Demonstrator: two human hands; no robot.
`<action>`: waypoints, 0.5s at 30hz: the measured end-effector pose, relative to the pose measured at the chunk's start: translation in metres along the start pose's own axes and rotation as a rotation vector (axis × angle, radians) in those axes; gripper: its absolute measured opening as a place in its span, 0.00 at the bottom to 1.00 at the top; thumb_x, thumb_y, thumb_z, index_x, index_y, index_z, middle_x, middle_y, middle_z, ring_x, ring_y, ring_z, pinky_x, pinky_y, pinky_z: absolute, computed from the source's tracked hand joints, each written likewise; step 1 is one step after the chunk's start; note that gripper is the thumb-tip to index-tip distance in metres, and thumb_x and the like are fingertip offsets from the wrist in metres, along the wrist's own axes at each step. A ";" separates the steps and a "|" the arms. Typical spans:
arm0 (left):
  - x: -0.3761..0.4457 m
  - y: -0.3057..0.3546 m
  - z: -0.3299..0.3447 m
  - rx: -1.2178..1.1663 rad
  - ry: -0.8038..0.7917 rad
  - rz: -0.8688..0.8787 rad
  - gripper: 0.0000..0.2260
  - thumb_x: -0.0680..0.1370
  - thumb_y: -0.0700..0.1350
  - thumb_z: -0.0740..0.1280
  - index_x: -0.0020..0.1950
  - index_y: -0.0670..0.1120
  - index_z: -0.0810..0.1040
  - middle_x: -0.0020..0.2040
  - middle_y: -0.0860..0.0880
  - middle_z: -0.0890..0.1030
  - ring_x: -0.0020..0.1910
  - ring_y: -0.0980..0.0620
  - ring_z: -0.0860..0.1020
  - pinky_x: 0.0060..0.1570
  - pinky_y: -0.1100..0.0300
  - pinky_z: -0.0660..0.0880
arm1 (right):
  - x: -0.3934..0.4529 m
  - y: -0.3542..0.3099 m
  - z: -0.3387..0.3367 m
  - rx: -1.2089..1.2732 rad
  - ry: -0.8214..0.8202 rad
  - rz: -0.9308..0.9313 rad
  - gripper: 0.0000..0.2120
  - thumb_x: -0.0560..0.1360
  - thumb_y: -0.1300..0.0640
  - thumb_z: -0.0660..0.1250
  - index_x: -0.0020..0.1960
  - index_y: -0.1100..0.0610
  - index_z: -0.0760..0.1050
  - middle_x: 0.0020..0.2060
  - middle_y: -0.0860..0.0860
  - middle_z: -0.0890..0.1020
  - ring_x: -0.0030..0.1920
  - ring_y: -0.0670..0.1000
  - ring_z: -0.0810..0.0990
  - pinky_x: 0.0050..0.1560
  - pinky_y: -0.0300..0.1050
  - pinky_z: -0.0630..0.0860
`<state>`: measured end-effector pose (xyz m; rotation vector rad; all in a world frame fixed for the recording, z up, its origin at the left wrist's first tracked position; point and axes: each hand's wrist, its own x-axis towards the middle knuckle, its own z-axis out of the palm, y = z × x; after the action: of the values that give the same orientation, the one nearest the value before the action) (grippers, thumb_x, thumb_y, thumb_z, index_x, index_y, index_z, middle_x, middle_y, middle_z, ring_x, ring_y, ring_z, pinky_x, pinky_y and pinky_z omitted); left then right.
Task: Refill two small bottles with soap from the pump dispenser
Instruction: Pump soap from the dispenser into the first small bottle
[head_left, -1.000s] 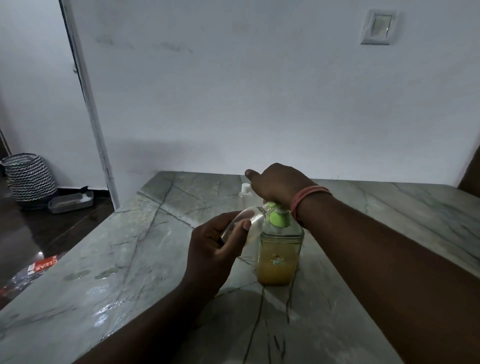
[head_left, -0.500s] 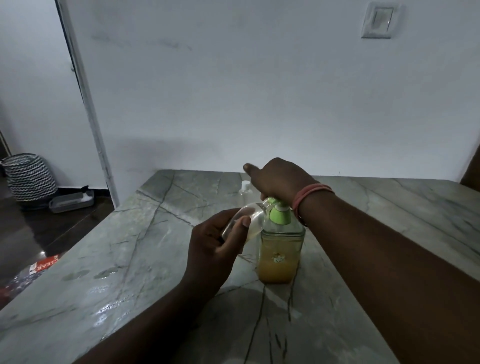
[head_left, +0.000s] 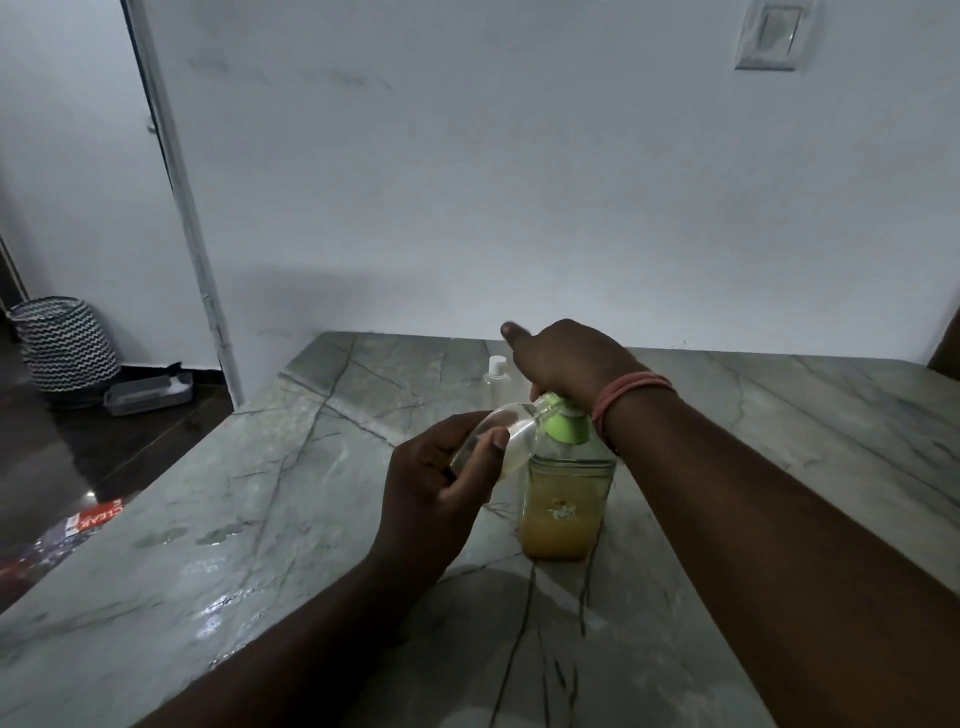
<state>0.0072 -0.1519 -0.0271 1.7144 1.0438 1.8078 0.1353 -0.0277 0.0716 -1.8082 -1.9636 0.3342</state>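
- A zigzag-patterned basket (head_left: 65, 343) stands on the dark floor at 9 o'clock of the scene, with a grey tray (head_left: 148, 395) just beside it at its 3 o'clock.
- A grey marble counter (head_left: 270, 519) fills the lower half of the view.
- The left hand (head_left: 441, 493) grasps a small clear bottle (head_left: 506, 439), thumb across its side; the bottle is tilted, its mouth up at the pump's spout, at 10 o'clock of the dispenser.
- A second small bottle (head_left: 497, 370) with a white cap stands upright on the counter at 11 o'clock of the dispenser, behind the hands.
- The pump dispenser (head_left: 563, 499), green-topped and holding orange soap, stands upright mid-counter.
- The right hand (head_left: 563, 361), a pink band at its wrist, rests on the pump head; whether its fingers are curled or straight cannot be told.
- A wall switch (head_left: 774, 34) sits at 1 o'clock.
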 end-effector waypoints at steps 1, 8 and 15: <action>0.000 0.000 0.000 0.006 0.004 0.007 0.14 0.78 0.52 0.66 0.58 0.47 0.85 0.42 0.54 0.86 0.34 0.55 0.81 0.30 0.65 0.73 | 0.000 -0.001 0.002 -0.011 0.000 -0.003 0.34 0.74 0.30 0.52 0.49 0.58 0.82 0.46 0.54 0.85 0.46 0.57 0.82 0.50 0.49 0.75; -0.001 0.006 0.000 -0.017 0.009 0.006 0.14 0.78 0.52 0.66 0.59 0.48 0.84 0.41 0.54 0.85 0.34 0.56 0.81 0.30 0.66 0.73 | -0.014 -0.005 -0.026 0.183 -0.076 -0.011 0.34 0.81 0.37 0.50 0.36 0.59 0.81 0.31 0.51 0.83 0.33 0.51 0.79 0.43 0.45 0.75; -0.002 0.005 0.001 -0.018 0.014 0.001 0.14 0.78 0.53 0.66 0.58 0.48 0.85 0.41 0.54 0.85 0.34 0.57 0.81 0.30 0.66 0.73 | -0.004 0.002 -0.007 -0.039 0.104 0.016 0.31 0.73 0.30 0.50 0.42 0.54 0.80 0.43 0.52 0.85 0.45 0.56 0.82 0.55 0.52 0.76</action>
<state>0.0091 -0.1559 -0.0246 1.6944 1.0298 1.8268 0.1409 -0.0319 0.0761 -1.8289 -1.8974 0.2038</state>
